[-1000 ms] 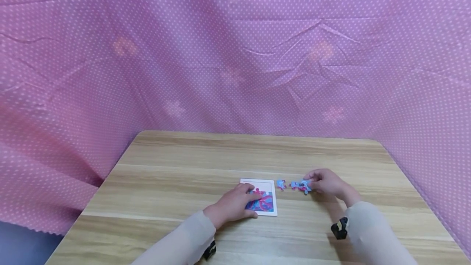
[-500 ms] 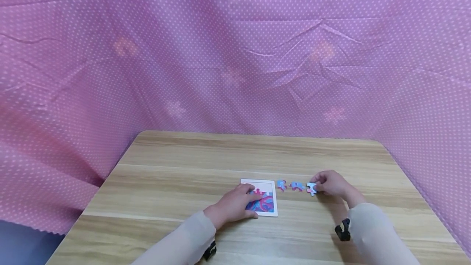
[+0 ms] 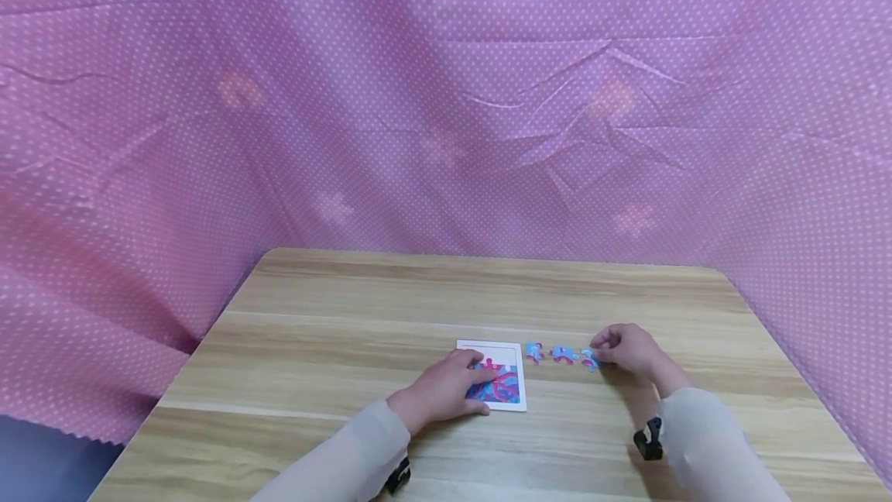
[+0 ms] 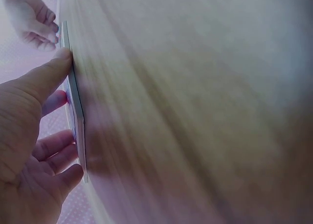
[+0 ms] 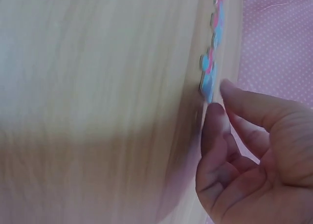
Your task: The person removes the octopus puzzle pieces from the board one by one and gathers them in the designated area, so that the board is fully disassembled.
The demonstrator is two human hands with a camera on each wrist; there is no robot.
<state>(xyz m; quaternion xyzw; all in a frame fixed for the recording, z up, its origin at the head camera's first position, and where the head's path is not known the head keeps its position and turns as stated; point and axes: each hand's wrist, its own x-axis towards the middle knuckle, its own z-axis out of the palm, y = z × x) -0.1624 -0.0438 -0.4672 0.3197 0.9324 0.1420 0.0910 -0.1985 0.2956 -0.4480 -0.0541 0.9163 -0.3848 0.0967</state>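
My left hand (image 3: pixel 440 387) rests across the left side of a white puzzle frame (image 3: pixel 512 407), its fingers spread over the picture. In the left wrist view the thumb lies at the frame's edge (image 4: pixel 77 94). Joined pink and blue pieces fill the frame's lower part (image 3: pixel 503 387); its upper part shows bare white. Right of the frame, my right hand (image 3: pixel 630 351) pinches the outer edge of a blue and pink puzzle piece (image 3: pixel 589 360) between thumb and forefinger. The right wrist view shows that piece (image 5: pixel 209 82) low at the table, with the fingertips right at its end.
Two more puzzle pieces lie in a row between the frame and the right hand, one (image 3: pixel 534 352) beside the frame and another (image 3: pixel 563 355) in the middle. A wooden table (image 3: pixel 334 331) lies under everything. Pink dotted cloth (image 3: pixel 446 138) hangs behind and along the sides.
The right hand has moved right with its piece, away from the middle piece, then turned it, so its printed side shows differently. The left hand stays on the frame.
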